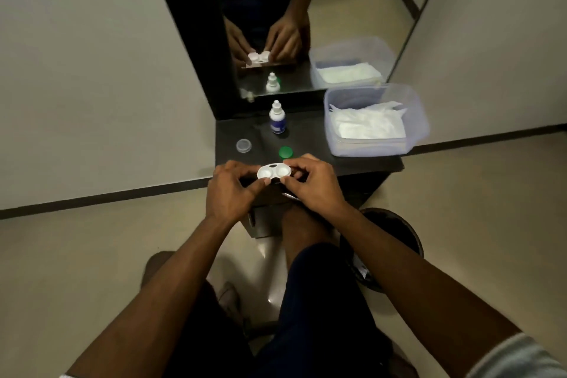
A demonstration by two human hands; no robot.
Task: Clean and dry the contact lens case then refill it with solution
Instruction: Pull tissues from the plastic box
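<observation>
A white two-well contact lens case (274, 171) is held just above the front edge of the dark shelf (352, 163), its wells uncapped and facing up. My left hand (233, 187) pinches its left end and my right hand (310, 181) pinches its right end. A green cap (286, 152) lies on the shelf just behind the case. A clear cap (244, 145) lies further left. The small solution bottle (278, 117), white with a blue label, stands upright at the back near the mirror.
A clear plastic tub (372, 144) holding white tissues sits on the right of the shelf. A tall mirror (306, 18) rises behind the shelf. A dark round bin (395, 230) stands on the floor at the right, beside my knee.
</observation>
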